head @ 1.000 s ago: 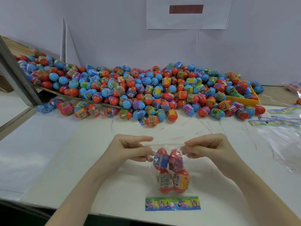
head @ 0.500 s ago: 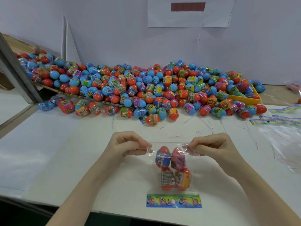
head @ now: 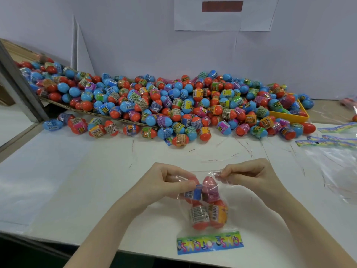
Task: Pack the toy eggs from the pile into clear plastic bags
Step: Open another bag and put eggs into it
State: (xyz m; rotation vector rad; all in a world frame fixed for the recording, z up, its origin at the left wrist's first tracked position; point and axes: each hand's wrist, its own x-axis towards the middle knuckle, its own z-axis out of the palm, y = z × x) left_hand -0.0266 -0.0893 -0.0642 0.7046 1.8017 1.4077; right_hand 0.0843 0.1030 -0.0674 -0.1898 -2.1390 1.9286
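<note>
A clear plastic bag (head: pixel 226 192) lies on the white table in front of me with several red toy eggs (head: pixel 207 211) inside and a colourful printed header strip (head: pixel 210 243) at its near end. My left hand (head: pixel 166 182) pinches the bag's open far edge on the left. My right hand (head: pixel 245 175) pinches the same edge on the right. A big pile of red and blue toy eggs (head: pixel 173 105) stretches along the back of the table.
A yellow tray (head: pixel 289 118) sits under the pile's right end. More flat clear bags with colourful strips (head: pixel 328 142) lie at the right. A slanted board (head: pixel 92 113) carries the pile's left part. The wall stands close behind.
Both hands have drawn closer together at the bag's open edge, bunching the plastic over the top eggs. The bag itself stays in place.
</note>
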